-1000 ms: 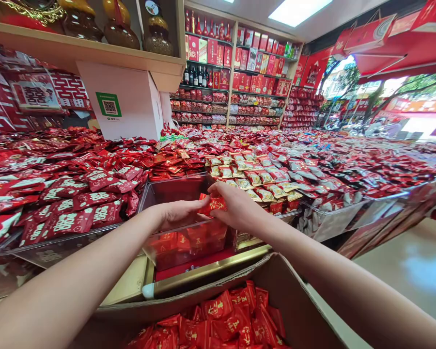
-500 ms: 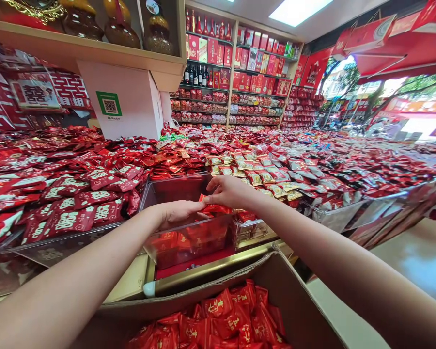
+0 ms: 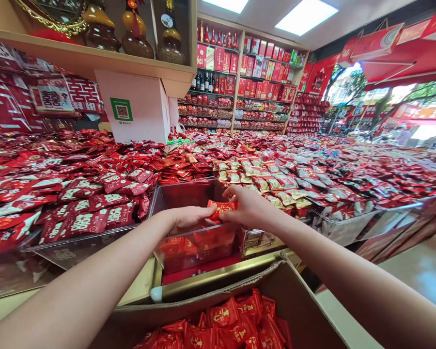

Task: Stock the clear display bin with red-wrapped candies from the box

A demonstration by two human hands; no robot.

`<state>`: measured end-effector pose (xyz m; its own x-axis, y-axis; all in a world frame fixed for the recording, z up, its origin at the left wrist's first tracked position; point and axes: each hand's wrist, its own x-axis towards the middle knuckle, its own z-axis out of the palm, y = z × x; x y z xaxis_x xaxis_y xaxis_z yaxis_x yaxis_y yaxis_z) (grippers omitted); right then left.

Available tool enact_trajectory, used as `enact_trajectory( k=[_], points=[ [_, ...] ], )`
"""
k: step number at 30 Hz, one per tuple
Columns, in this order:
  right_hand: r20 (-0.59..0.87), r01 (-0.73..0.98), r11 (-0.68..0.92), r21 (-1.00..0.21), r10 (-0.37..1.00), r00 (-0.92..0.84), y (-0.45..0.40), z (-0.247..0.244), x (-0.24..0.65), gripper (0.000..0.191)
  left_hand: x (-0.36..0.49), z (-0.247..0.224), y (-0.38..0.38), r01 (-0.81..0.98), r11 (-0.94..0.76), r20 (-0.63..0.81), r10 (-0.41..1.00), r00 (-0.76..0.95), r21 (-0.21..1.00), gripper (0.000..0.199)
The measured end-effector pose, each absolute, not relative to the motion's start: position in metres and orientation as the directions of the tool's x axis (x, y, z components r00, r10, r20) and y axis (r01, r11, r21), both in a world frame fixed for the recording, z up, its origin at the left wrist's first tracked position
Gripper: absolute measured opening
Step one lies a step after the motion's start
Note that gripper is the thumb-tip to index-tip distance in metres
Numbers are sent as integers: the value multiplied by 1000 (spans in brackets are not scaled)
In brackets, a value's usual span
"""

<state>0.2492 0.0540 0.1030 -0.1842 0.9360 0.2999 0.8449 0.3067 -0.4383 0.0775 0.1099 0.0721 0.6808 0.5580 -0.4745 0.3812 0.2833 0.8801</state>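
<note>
A small red candy packet with gold print [image 3: 221,207] sits between my hands, over a clear plastic bin [image 3: 194,247]. My left hand [image 3: 192,216] is closed on its left edge, the thumb showing on top. At its right end, my right hand [image 3: 247,207] is closed, with its fingers curled round the far side; some fingertips are hidden. More red packets lie low in the bin, seen through its front wall. Nearest to me, a cardboard box [image 3: 308,305] contains several similar red packets [image 3: 223,314].
Left of the bin, maroon packets [image 3: 94,218] are heaped in another bin. Cream-and-red packets [image 3: 265,183] fill the right side. A gold-coloured rail [image 3: 218,274] runs between bin and box. A white box with a QR code [image 3: 134,109] stands behind.
The view has shifted, so the scene sits slightly lower and further right. The red packet between my hands now shows more of its printed face.
</note>
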Motion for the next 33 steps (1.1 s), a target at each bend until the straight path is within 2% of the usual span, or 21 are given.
enact_trajectory(
  k=[4, 8, 13, 17, 20, 22, 27, 30, 33],
  points=[
    [337, 848, 299, -438, 929, -153, 53, 98, 249, 38, 77, 74, 108, 411, 292, -504, 524, 687, 864, 50],
    [381, 849, 319, -422, 912, -153, 53, 99, 251, 36, 77, 78, 106, 405, 350, -529, 429, 732, 845, 53],
    [432, 829, 448, -335, 855, -287, 49, 116, 264, 23, 77, 78, 112, 386, 494, -578, 325, 748, 779, 60],
    [408, 706, 629, -324, 766, -496, 46, 127, 263, 22, 75, 76, 116, 342, 501, -569, 418, 708, 795, 55],
    [387, 622, 725, -295, 686, -616, 46, 125, 249, 28, 74, 75, 117, 303, 473, -537, 508, 674, 828, 47],
    [396, 591, 764, -261, 643, -656, 48, 121, 237, 34, 75, 76, 116, 313, 473, -546, 515, 661, 824, 46],
    [447, 609, 763, -217, 632, -632, 56, 117, 226, 32, 75, 80, 117, 341, 483, -577, 520, 630, 807, 54],
    [498, 637, 725, -263, 667, -554, 63, 118, 232, 33, 74, 80, 119, 357, 488, -590, 502, 632, 797, 56],
    [454, 614, 720, -323, 688, -567, 69, 116, 236, 30, 73, 76, 124, 341, 462, -556, 493, 669, 819, 54]
  ],
)
